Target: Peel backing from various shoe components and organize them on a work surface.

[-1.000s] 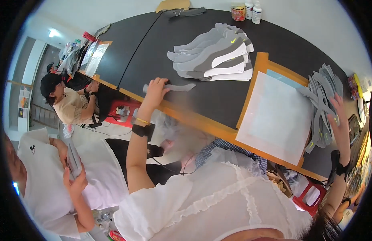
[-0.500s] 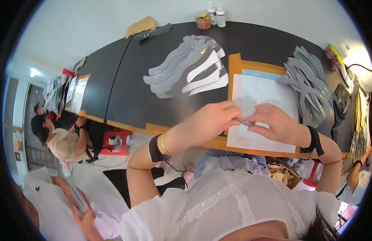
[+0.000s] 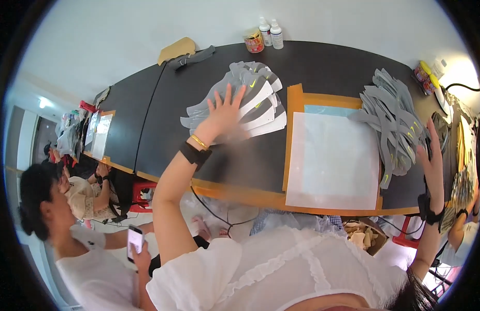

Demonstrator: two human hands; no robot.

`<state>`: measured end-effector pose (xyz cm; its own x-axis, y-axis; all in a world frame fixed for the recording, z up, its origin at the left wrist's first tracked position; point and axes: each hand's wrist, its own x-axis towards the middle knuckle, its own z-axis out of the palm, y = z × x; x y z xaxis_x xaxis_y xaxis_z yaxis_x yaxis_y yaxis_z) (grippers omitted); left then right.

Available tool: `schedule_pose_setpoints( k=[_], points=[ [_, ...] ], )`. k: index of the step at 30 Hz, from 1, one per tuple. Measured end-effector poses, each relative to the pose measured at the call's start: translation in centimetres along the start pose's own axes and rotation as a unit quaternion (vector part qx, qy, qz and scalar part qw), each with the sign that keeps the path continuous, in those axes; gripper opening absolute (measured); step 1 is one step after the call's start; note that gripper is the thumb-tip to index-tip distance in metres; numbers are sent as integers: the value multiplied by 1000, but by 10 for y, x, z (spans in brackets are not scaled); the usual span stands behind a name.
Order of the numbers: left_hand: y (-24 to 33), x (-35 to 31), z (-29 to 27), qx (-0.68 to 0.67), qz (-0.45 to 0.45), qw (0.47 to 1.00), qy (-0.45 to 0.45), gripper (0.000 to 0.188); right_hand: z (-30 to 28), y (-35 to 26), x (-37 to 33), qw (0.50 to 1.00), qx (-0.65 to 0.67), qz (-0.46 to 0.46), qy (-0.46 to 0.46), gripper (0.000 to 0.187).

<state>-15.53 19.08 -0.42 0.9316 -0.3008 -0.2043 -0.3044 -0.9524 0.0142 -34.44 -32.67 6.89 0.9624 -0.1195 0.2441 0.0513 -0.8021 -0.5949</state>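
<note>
My left hand [image 3: 223, 118] lies with spread fingers over the near left part of a fanned stack of curved grey and white cut pieces [image 3: 263, 106]. Some of the pieces carry small yellow-green marks. Far to the right, my right hand [image 3: 433, 158] is raised with fingers stretched, holding nothing I can see. It is beside the right edge of a heap of curved grey strips [image 3: 390, 124]; whether it touches them I cannot tell. Between the two piles, a white translucent sheet [image 3: 330, 160] lies over a light blue one, bordered by orange tape [image 3: 295, 98].
Two white bottles [image 3: 276, 35] and a round tin [image 3: 254, 41] stand at the black table's [image 3: 162, 140] back edge. A lamp [image 3: 447, 101] is at the right. Below the table sits a box of scraps [image 3: 365, 234]. A person with a phone [image 3: 135, 242] is at lower left.
My hands, which were together over the white sheet pinching a small grey piece, have parted. The left went to the fanned stack, the right beyond the strips. The person at left has shifted.
</note>
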Motion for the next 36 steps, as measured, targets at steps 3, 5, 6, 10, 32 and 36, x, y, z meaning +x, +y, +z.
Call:
schedule_pose_setpoints(
  k=[3,5,6,10,32,36],
  points=[
    [-5,4,5,-7,8,1000,-3,145,-3,20,-8,999,19,31,13,61],
    [-13,4,3,-1,32,999,14,143,0,32,-12,996,73,40,14,59],
    [-21,5,4,-1,26,1000,15,143,1,37,-13,994,107,35,7,58],
    [-58,10,-3,25,34,999,3,142,1,47,-21,992,122,38,-11,56],
    [-324,-79,12,16,-140,989,-44,144,16,49,-65,987,117,112,-15,43],
    [-321,-78,18,142,-336,931,-24,130,17,40,-66,987,121,107,-26,42]
  ],
)
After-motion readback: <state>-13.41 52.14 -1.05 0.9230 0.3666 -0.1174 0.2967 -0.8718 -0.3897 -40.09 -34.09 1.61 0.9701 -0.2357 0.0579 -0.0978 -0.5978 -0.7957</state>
